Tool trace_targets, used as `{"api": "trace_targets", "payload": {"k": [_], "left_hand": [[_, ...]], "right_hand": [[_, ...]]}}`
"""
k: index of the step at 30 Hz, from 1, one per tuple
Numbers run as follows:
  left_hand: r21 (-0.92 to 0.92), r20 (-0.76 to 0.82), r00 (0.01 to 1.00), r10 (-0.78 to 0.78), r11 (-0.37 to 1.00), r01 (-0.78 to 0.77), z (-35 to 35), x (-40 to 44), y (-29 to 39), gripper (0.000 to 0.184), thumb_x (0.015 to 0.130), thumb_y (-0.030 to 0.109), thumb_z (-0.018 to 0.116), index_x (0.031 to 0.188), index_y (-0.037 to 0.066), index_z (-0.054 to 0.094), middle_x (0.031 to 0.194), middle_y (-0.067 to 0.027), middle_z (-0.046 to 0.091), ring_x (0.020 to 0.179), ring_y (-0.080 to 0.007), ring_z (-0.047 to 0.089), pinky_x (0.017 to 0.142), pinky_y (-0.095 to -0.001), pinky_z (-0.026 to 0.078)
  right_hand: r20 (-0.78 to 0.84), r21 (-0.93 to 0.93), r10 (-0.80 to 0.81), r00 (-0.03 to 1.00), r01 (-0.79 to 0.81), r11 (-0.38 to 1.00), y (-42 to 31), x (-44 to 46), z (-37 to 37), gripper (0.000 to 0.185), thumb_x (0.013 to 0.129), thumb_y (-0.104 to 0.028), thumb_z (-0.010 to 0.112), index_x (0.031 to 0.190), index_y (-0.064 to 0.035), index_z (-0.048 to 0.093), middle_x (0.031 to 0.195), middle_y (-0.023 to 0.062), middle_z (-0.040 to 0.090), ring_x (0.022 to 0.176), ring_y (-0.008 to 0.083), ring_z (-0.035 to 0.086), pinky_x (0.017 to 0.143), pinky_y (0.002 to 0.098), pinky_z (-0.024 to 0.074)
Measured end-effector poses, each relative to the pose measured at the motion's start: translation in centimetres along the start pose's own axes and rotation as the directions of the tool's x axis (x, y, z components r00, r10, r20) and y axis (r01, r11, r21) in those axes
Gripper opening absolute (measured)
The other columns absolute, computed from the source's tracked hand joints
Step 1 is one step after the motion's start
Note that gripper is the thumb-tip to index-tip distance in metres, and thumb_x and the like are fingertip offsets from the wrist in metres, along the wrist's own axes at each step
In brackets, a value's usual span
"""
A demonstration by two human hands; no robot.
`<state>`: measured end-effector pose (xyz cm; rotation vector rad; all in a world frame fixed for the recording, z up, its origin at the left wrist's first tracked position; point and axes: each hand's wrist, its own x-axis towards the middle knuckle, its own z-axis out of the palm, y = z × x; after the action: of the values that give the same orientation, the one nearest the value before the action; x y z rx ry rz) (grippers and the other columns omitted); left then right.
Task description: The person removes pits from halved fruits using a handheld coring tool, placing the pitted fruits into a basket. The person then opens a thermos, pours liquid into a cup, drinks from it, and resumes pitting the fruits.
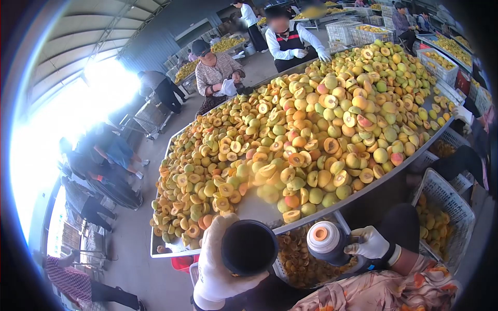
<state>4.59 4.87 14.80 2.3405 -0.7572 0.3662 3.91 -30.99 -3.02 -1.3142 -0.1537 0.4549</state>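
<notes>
White gloves cover both hands. My left hand [218, 259] is wrapped around a dark, open-topped cup [250, 247] at the near edge of the table. Over to the right, my right hand [369, 242] grips a dark bottle with a white top [327, 240] and an orange-brown centre. The bottle stands above a white crate [280, 267] of fruit pieces. Beyond both hands, halved yellow and orange fruit [290, 135] lies heaped on a large metal-edged table [254, 206].
Two people, one in a cap [217, 72] and one in a dark vest [293, 44], are across the table. Another gloved person's hand [462, 115] is at the right edge. A fruit crate [459, 210] stands at right. More people are at left.
</notes>
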Motion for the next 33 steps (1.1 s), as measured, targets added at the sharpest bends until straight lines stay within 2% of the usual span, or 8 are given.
{"api": "trace_targets", "payload": {"k": [2,6,9,12,17,20,27,33], "left_hand": [[-0.025,-0.049,0.998,-0.036,0.999,0.034,1.6,-0.6,-1.5,0.126,0.056,0.013,0.097,0.155,-0.005,0.021,0.141,-0.0223,0.052,0.124,-0.0332,0.06,0.105,-0.0455,0.049],[-0.023,-0.173,0.981,-0.088,0.996,0.086,5.7,-2.0,-4.7,0.116,0.06,0.015,0.094,0.153,-0.006,0.028,0.14,-0.0207,0.054,0.123,-0.0297,0.061,0.106,-0.0417,0.049],[-0.158,-0.285,0.936,-0.205,0.973,0.165,9.7,-3.4,-7.9,0.111,0.058,0.021,0.093,0.149,-0.005,0.035,0.133,-0.0236,0.056,0.119,-0.0419,0.057,0.103,-0.0484,0.047],[-0.112,-0.312,0.918,-0.244,0.969,0.219,12.0,-4.3,-9.0,0.111,0.056,0.017,0.092,0.149,-0.006,0.035,0.132,-0.0245,0.054,0.123,-0.0417,0.054,0.105,-0.0486,0.046],[-0.172,-0.343,0.914,-0.216,0.971,0.165,13.8,-5.0,-10.2,0.114,0.054,0.017,0.093,0.15,-0.006,0.035,0.135,-0.0238,0.054,0.121,-0.0395,0.058,0.104,-0.0452,0.048],[-0.205,-0.31,0.931,-0.19,0.97,0.129,13.8,-5.2,-10.4,0.114,0.054,0.016,0.093,0.15,-0.006,0.035,0.135,-0.0248,0.054,0.123,-0.0411,0.056,0.106,-0.0462,0.047],[-0.214,-0.347,0.928,-0.132,0.975,0.058,14.8,-5.8,-12.2,0.112,0.056,0.017,0.091,0.15,-0.007,0.034,0.137,-0.0268,0.052,0.126,-0.0434,0.054,0.107,-0.0479,0.045],[-0.263,-0.36,0.926,-0.116,0.965,0.018,15.0,-6.0,-12.5,0.111,0.057,0.015,0.09,0.15,-0.006,0.034,0.138,-0.0274,0.05,0.127,-0.0432,0.053,0.108,-0.0479,0.044]], "right_hand": [[0.049,-0.042,0.012,0.999,-0.01,0.999,-0.1,-0.2,-0.3,0.036,0.091,-0.019,0.08,0.118,0.0031,0.071,0.098,0.0004,0.073,0.088,0.0051,0.061,0.08,0.0245,0.0521],[0.03,-0.202,-0.042,0.999,0.047,0.978,-2.4,-0.2,0.9,0.028,0.091,-0.019,0.08,0.108,0.001,0.073,0.088,-0.0036,0.07,0.081,0.0033,0.058,0.074,0.0229,0.0503],[0.017,-0.33,-0.094,0.995,0.094,0.939,-5.3,0.3,2.4,0.027,0.089,-0.024,0.083,0.086,-0.0012,0.069,0.073,-0.0065,0.06,0.07,0.0027,0.048,0.061,0.0236,0.0426],[0.021,-0.602,-0.161,0.987,0.141,0.786,-7.9,1.4,3.9,0.033,0.087,-0.026,0.085,0.074,-0.0053,0.062,0.063,-0.0055,0.047,0.062,0.0042,0.04,0.054,0.026,0.0352],[0.109,-0.857,-0.179,0.978,0.184,0.482,-11.2,3.6,6.4,0.028,0.085,-0.026,0.085,0.083,-0.004,0.068,0.059,0.0024,0.052,0.058,0.0074,0.044,0.053,0.0291,0.0384],[0.022,-0.91,-0.024,0.999,0.029,0.413,-13.2,4.8,9.0,0.029,0.085,-0.028,0.084,0.087,-0.0034,0.068,0.061,0.0058,0.056,0.058,0.0097,0.048,0.054,0.0308,0.0415],[0.254,-0.965,-0.098,0.962,0.245,-0.096,-14.2,6.8,12.0,0.033,0.084,-0.035,0.079,0.085,-0.0053,0.065,0.069,0.0134,0.065,0.067,0.034,0.067,0.06,0.0416,0.0509],[0.296,-0.932,-0.042,0.954,0.278,-0.233,-14.9,7.4,12.8,0.033,0.086,-0.037,0.076,0.088,-0.0059,0.066,0.07,0.0133,0.065,0.067,0.0346,0.067,0.061,0.0424,0.0521]]}}
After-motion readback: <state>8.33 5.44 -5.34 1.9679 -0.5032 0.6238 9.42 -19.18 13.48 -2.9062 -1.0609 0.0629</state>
